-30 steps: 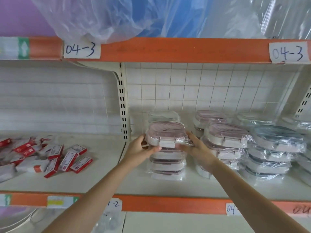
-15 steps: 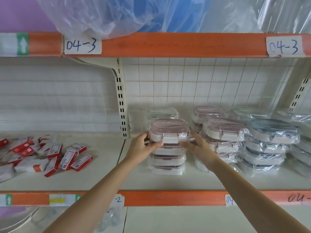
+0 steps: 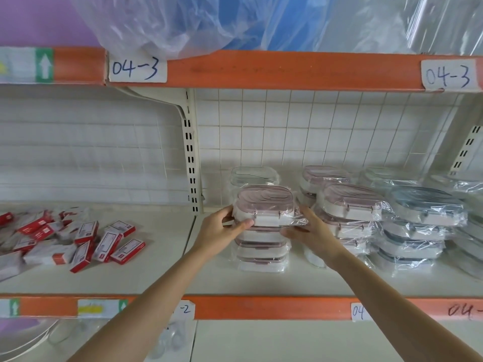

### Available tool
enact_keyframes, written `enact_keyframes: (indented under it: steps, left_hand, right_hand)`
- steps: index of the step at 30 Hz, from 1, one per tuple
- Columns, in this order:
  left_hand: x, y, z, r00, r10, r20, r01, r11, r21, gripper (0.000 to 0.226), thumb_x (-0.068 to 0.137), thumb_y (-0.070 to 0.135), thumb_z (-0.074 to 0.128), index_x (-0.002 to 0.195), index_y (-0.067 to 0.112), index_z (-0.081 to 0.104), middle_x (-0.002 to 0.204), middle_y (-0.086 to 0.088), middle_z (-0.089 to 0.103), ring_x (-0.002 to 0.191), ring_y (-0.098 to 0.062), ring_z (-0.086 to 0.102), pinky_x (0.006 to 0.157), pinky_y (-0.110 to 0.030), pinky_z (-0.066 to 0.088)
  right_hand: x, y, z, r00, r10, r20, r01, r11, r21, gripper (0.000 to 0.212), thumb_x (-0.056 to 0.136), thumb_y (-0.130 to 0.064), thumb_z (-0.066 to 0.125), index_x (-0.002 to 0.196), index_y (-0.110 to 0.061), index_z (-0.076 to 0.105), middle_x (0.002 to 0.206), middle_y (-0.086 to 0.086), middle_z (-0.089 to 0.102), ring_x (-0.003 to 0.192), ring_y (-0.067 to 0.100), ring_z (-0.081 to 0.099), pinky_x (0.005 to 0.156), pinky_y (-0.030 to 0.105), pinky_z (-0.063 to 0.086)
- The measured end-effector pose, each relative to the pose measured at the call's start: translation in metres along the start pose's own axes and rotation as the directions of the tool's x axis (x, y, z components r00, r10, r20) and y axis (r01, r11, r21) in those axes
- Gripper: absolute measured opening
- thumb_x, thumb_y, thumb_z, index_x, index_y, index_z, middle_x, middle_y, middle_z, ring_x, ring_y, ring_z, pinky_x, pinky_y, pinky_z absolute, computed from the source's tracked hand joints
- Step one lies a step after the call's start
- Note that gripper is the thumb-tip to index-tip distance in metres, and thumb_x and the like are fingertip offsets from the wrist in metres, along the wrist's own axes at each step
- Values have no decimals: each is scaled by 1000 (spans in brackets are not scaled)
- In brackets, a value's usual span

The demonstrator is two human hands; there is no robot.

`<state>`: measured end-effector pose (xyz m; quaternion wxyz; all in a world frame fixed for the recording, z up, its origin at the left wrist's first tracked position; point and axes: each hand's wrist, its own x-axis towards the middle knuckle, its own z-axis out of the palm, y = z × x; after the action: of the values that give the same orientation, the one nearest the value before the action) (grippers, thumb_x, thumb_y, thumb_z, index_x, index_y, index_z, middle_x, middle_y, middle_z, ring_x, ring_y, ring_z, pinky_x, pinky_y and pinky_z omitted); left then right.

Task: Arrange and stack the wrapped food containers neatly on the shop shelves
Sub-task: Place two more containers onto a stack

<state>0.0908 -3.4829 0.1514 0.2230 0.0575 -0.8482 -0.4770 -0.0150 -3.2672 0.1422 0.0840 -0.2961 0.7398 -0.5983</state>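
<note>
Pink-lidded top container (image 3: 264,207), sealed in clear film, sits on the left stack (image 3: 261,252) of like containers on the middle shelf (image 3: 146,280), in front of a clear-lidded stack at the back

Grip state: the left hand (image 3: 222,231) is closed on the container's left end, thumb across the front wall; the right hand (image 3: 312,236) is closed on the right end, where loose film bunches under the fingers

Handling judgement:
- Load appears light; an empty plastic box, rigid in wall and lid
- Film wrap is likely slippery and can slide over the box; the slack corners give no secure hold
- Take hold at the two short ends, low on the stiff white base, not on the wrap or the lid clasp
- Stack below looks several high and slightly uneven; seat the container square to the one beneath to prevent sliding

Adjacent stacks of pink-lidded containers (image 3: 350,205) and blue-lidded containers (image 3: 428,207) stand just beside to the right. Red boxes (image 3: 104,241) lie loose in the left bay, well apart
</note>
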Motion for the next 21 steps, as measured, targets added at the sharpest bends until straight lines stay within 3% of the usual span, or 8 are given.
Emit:
enact_keyframes:
  steps: [2, 5, 7, 10, 14, 17, 19, 21]
  left_hand:
    - [1, -2, 1, 1000, 4, -11, -4, 1000, 22, 71, 66, 60, 66, 121, 15, 64, 114, 7, 68, 107, -4, 62, 82, -1, 42]
    - [2, -1, 4, 1000, 19, -9, -18, 997, 69, 59, 75, 51, 69, 119, 13, 65, 117, 4, 67, 105, -3, 60, 77, 5, 37]
    - [1, -2, 1, 1000, 17, 15, -19, 997, 77, 61, 74, 54, 67, 121, 16, 64, 118, 6, 66, 107, -3, 59, 79, 2, 38]
    - [-4, -9, -1, 992, -53, 112, 40, 992, 121, 81, 65, 63, 69, 132, 22, 54, 128, 9, 57, 117, -6, 52, 93, -16, 40]
    - [-9, -19, 10, 984, -121, 134, 104, 986, 127, 47, 70, 38, 82, 112, 29, 61, 106, 16, 67, 104, -3, 62, 79, -1, 39]
    - [-8, -17, 16, 990, -98, 100, 85, 988, 129, 47, 71, 35, 82, 113, 23, 64, 102, 18, 66, 94, 6, 61, 72, 4, 36]
    - [-9, -19, 15, 990, -100, 97, 86, 987, 137, 58, 71, 37, 82, 122, 18, 62, 111, 14, 65, 106, -3, 59, 80, 2, 36]
    - [-11, -22, 16, 988, -113, 102, 98, 985, 142, 69, 69, 39, 82, 129, 16, 58, 123, 6, 63, 117, -9, 55, 93, -11, 39]
  right_hand:
    - [-1, 0, 1, 1000, -1, -26, 1, 1000, -11, 55, 76, -23, 78, 103, -58, 47, 101, -45, 54, 110, 1, 58, 77, 6, 43]
    - [-1, 1, 2, 999, -1, -39, 0, 1000, -12, 55, 77, -24, 77, 104, -60, 46, 105, -43, 54, 107, -2, 57, 79, 8, 42]
    - [0, 4, 2, 1000, 6, -28, -6, 1000, 3, 58, 75, -27, 79, 110, -59, 45, 114, -31, 56, 110, 0, 56, 85, 13, 40]
    - [-3, 18, 1, 998, 61, 20, -60, 997, -47, 60, 65, -38, 83, 114, -35, 48, 106, -11, 53, 107, 10, 55, 92, 26, 44]
    - [-6, 35, 11, 993, 119, 26, -113, 979, -170, 35, 72, -27, 80, 97, -24, 56, 103, -11, 65, 105, 12, 62, 90, 29, 48]
    - [-5, 37, 12, 995, 95, -24, -98, 978, -187, 26, 79, -24, 75, 101, -21, 60, 102, -8, 69, 103, 12, 64, 89, 27, 48]
    - [-6, 37, 10, 995, 98, -12, -98, 979, -177, 23, 81, -26, 73, 99, -24, 60, 101, -8, 68, 104, 14, 62, 90, 29, 48]
    - [-8, 39, 9, 993, 119, 14, -115, 975, -191, 34, 79, -31, 74, 108, -22, 58, 109, -7, 66, 108, 13, 60, 90, 28, 46]
